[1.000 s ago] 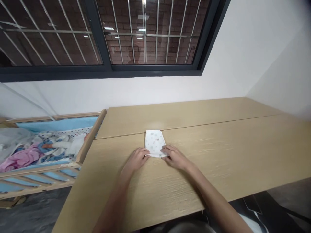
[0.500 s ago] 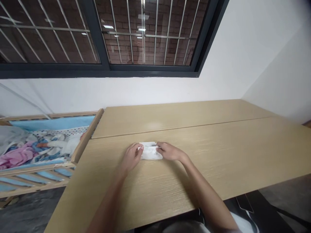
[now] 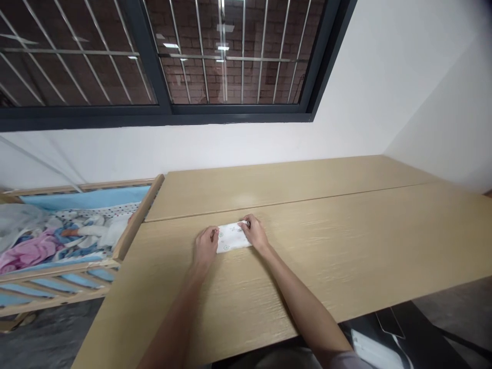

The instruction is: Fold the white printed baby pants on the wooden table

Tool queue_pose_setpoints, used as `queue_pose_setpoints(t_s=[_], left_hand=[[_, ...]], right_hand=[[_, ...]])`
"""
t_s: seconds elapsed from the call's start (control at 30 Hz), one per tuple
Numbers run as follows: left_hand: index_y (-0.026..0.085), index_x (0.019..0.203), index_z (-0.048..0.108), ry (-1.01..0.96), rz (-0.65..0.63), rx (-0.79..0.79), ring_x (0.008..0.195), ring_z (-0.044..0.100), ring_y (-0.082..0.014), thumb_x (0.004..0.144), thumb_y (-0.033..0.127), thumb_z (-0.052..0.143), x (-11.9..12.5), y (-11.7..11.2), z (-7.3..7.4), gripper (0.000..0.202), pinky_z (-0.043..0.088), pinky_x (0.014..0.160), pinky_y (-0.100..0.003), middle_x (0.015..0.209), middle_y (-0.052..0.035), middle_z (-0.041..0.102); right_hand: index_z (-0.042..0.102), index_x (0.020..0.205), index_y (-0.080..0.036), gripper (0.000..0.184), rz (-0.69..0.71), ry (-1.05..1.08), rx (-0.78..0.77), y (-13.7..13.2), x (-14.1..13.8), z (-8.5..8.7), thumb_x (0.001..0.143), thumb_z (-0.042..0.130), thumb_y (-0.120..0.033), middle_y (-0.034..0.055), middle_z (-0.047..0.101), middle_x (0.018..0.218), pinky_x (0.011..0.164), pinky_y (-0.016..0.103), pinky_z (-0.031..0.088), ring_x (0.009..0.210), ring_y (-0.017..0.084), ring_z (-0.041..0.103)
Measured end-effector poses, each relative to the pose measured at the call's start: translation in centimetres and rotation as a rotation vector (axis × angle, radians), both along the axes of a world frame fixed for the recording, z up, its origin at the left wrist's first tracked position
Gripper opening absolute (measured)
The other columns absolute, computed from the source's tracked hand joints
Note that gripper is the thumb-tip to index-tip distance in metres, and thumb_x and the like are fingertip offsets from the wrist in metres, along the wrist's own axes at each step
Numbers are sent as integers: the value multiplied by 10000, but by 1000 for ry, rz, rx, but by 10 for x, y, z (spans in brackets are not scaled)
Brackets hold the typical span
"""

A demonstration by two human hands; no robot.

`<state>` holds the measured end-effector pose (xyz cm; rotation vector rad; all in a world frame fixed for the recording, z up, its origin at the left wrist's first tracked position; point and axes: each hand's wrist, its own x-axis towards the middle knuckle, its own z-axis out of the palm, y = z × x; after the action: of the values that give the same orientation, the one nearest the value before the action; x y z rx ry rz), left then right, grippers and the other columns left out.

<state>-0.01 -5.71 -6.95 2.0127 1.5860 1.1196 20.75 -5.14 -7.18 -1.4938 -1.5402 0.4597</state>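
Note:
A small white printed cloth, folded into a short strip, lies on the light wooden table near its middle seam. My left hand holds its left end, fingers curled onto the edge. At the right end, my right hand pinches the far corner with its fingers bent. Both forearms reach in from the bottom of the view.
A wooden crib with blue lining and pink and white bedding stands against the table's left side. A barred window and white wall run behind. A second table panel lies at the back.
The cloth lay longer, stretching away from me; its far half has been folded toward me and it is now a short strip. Both hands moved slightly left with it.

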Motion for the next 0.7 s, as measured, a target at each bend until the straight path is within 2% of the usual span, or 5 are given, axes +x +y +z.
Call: queue_pose_setpoints(t_s=[0.07, 0.13, 0.27, 0.43, 0.7], left_hand=[[220, 903, 671, 38, 26, 32, 860, 684, -246, 941, 319, 463, -1, -2, 2, 234, 528, 829, -389, 910, -83, 743], [202, 991, 684, 65, 78, 84, 1090, 645, -300, 966, 352, 436, 0, -7, 7, 291, 464, 997, -491, 1149, -142, 717], [164, 1379, 530, 175, -16, 207, 1435, 398, -295, 1019, 416, 339, 8, -25, 15, 479, 308, 1170, -509, 1550, -162, 446], [79, 1591, 137, 410, -241, 189, 1550, 127, -299, 1035, 488, 270, 27, -37, 1, 703, 214, 1225, -520, 1654, -188, 217], [108, 1601, 81, 476, -250, 75, 1549, 129, -259, 1044, 501, 193, 28, -26, -26, 691, 222, 1241, -518, 1654, -179, 211]], right_hand=[[622, 1016, -177, 206, -28, -61, 88, -8, 1, 7, 930, 493, -312, 120, 683, 1017, 921, 407, 492, 1004, 263, 622], [631, 1097, -171, 271, 21, -152, 194, -18, -1, 15, 984, 423, -302, 139, 673, 1126, 1011, 418, 461, 1120, 259, 599], [525, 1400, -145, 439, 263, -414, 229, -37, -12, 22, 1015, 368, -286, 148, 547, 1448, 1166, 436, 352, 1374, 251, 460], [302, 1569, -82, 697, 453, -641, 163, -39, -25, 2, 934, 493, -293, 161, 325, 1621, 1249, 458, 210, 1519, 273, 251], [285, 1578, -75, 668, 457, -647, 59, -35, -22, -3, 957, 426, -275, 160, 303, 1624, 1259, 449, 185, 1523, 256, 250]])
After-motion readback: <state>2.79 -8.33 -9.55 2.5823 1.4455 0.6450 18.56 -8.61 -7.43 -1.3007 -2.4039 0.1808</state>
